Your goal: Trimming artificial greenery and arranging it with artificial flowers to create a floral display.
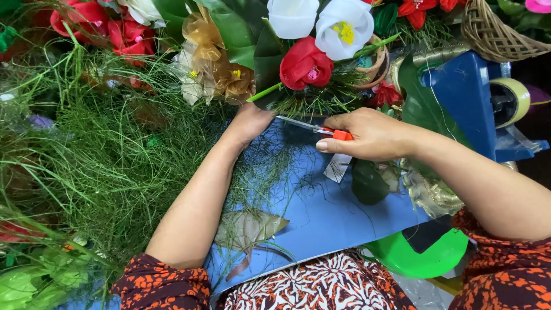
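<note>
The right hand (pixel 370 135) is closed around a pair of orange-handled scissors (pixel 321 130), its fingers wrapped on the handle so that only a small orange piece shows beside the thumb; the thin blades run out leftward from the fist, nearly level, toward the base of the red flower (pixel 305 64). The blade tips lie just under that flower's dark green foliage, and whether the blades are parted or together there is too fine to make out. The left hand (pixel 248 123) reaches up from below and left of the red flower, its fingers pushed into the leaves at the foot of the stems and hidden by them, so I cannot tell whether they are pinched on a stem or merely resting there. A light green stem (pixel 265 92) slants from just above that hand up toward the red flower, its long axis crossing the line of the blades; the left hand is the nearer of the two to it, with the scissor tips just to the right. Below the red flower lies a blue sheet (pixel 327 212) covering the surface, strewn with fine green grass strands (pixel 109 155) that mass thickly to the left. A blue tape dispenser (pixel 468 100) stands to the right of the flower, partly cut off by leaves.
</note>
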